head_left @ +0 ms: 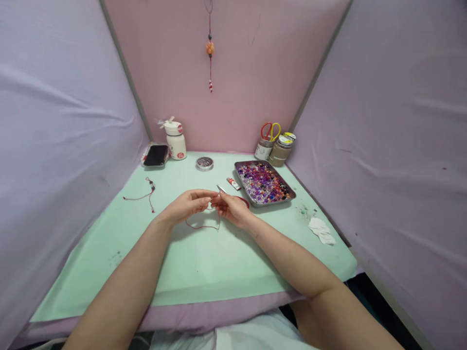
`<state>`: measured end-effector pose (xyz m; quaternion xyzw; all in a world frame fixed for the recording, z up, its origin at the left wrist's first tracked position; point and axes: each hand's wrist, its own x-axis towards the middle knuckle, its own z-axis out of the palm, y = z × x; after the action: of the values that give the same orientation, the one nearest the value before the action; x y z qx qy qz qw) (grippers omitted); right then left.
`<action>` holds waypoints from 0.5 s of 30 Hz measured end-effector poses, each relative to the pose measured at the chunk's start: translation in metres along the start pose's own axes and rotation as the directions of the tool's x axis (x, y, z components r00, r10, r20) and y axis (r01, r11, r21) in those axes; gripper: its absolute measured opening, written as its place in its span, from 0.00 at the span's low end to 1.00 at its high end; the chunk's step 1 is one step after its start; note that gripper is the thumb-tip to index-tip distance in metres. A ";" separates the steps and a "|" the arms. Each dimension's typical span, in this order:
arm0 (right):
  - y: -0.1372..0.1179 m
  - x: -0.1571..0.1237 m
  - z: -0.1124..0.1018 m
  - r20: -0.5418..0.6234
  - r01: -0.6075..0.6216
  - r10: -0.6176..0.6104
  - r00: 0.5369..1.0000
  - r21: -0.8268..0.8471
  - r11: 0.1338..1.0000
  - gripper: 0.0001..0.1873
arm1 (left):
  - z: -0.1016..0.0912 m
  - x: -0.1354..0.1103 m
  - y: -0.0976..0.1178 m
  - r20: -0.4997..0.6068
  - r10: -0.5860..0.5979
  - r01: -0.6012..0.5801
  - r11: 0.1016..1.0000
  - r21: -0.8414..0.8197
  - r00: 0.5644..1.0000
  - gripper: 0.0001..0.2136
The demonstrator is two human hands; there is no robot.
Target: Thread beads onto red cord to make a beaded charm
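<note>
Around me, cloth walls point(54, 146) close off the space, lilac on either side and pink at the back. Beneath my arms lies the table point(204, 262), covered in pale green. Above its middle my left grip point(186, 204) and my right grip point(235, 210) meet fingertip to fingertip.

Just right of the right grip sits a metal tray point(277, 201) heaped with purple, pink, red and clear beads. At the back left corner a dark phone point(156, 155) lies flat beside a white bottle point(175, 141) with a red label. At the back right corner two jars point(279, 150) stand side by side, and the left one holds scissors point(270, 130) with red and yellow handles. A crumpled white tissue point(321, 230) lies near the table's right edge.

A small round dish point(205, 163) sits between the bottle and the tray, and a little red-and-white tube point(233, 183) lies just left of the tray. On the pink wall hangs a beaded ornament point(210, 48). A spare cord point(140, 196) lies loose on the left of the table, well apart from my hands.

The red cord point(202, 227) is pinched in both grips, each clenched on it, and its slack loops down toward the table below them. A thin silvery point point(220, 188) juts up where the fingertips meet. I cannot tell which grip holds it.
</note>
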<state>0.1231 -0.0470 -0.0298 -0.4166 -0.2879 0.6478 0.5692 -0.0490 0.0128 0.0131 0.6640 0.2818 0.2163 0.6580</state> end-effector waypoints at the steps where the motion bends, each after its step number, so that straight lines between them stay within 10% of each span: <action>1: 0.001 0.000 0.000 0.016 -0.007 0.007 1.000 0.008 1.000 0.20 | 0.000 -0.001 0.001 0.055 -0.009 0.007 0.999 0.040 0.998 0.20; 10: -0.004 0.003 -0.005 -0.020 0.017 -0.015 1.000 0.105 0.994 0.13 | 0.000 -0.004 0.002 0.347 -0.128 0.018 0.953 0.303 0.929 0.17; 15: -0.005 0.009 -0.008 -0.080 0.027 -0.014 0.997 0.165 0.986 0.11 | 0.000 -0.003 -0.004 0.617 -0.201 0.019 0.958 0.288 0.761 0.16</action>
<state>0.1322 -0.0383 -0.0308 -0.3899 -0.2146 0.6467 0.6194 -0.0513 0.0107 0.0089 0.7613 0.1057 -0.1017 0.6316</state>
